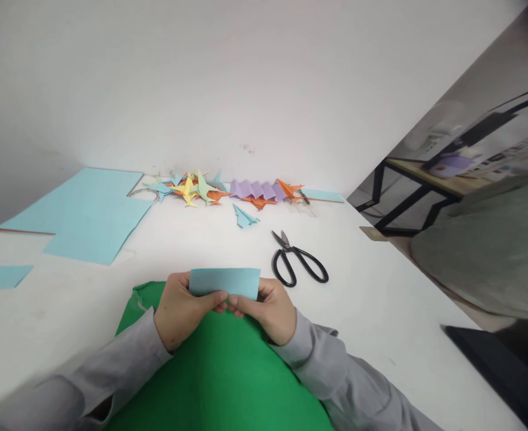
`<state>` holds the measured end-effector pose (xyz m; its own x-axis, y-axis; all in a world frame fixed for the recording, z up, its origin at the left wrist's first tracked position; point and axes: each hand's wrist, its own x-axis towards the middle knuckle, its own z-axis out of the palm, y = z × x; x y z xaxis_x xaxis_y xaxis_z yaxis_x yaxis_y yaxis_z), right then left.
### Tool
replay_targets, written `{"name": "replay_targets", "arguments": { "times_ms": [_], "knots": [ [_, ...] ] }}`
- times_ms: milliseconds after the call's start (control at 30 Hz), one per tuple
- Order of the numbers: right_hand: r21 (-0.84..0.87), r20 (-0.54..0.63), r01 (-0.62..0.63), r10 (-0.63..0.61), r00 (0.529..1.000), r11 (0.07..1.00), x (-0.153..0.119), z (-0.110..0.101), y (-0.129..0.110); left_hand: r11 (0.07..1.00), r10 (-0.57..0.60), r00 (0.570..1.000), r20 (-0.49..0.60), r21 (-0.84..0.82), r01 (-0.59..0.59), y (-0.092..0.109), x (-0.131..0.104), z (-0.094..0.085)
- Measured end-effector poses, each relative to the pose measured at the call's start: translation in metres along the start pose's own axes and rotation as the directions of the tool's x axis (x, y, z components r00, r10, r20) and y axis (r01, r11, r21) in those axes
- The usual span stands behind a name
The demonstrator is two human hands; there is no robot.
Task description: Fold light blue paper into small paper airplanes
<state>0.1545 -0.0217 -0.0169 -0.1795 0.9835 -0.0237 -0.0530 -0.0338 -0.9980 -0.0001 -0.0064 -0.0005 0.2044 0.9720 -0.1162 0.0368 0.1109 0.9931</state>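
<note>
Between both hands is a small light-blue rectangle of paper, its long side running left to right. My left hand is closed on its left part, thumb along the lower edge. On the right part, my right hand pinches it the same way, and the two thumb tips nearly meet at the middle. Most of the fingers are hidden behind the paper. Black-handled scissors lie with blades parted, just beyond my right hand. A small folded blue paper plane rests farther back.
Large light-blue sheets lie at the left, with a smaller blue piece nearer. Along the wall are several folded paper figures, a pleated purple paper and a blue strip. A dark flat object borders the table's right edge.
</note>
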Motion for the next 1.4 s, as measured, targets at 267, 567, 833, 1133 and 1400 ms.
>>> {"name": "replay_targets", "arguments": {
  "times_ms": [267, 567, 833, 1133, 1400],
  "knots": [
    [0.148, -0.102, -0.047, 0.062, 0.993, 0.988, 0.005, -0.006, 0.009, 0.998, -0.050, 0.992, -0.118, -0.051, 0.044, 0.005, 0.002, -0.004],
    [0.469, -0.176, -0.079, 0.180, 0.968, 0.880, 0.012, -0.009, 0.003, 0.970, -0.097, 0.983, -0.159, -0.235, 0.058, 0.000, 0.011, -0.014],
    [0.082, 0.010, -0.069, 0.068, 0.998, 0.994, 0.005, -0.004, 0.003, 0.987, -0.095, 0.995, 0.019, -0.128, 0.096, -0.001, 0.001, 0.000],
    [0.026, -0.022, -0.056, 0.057, 0.998, 0.998, 0.004, -0.003, 0.002, 0.982, -0.083, 0.996, -0.012, -0.173, 0.079, -0.002, 0.005, -0.005],
    [0.114, -0.069, -0.053, 0.061, 0.996, 0.992, 0.007, -0.010, 0.012, 0.934, -0.144, 0.981, -0.129, -0.346, 0.092, 0.002, 0.013, -0.012]
  ]
}}
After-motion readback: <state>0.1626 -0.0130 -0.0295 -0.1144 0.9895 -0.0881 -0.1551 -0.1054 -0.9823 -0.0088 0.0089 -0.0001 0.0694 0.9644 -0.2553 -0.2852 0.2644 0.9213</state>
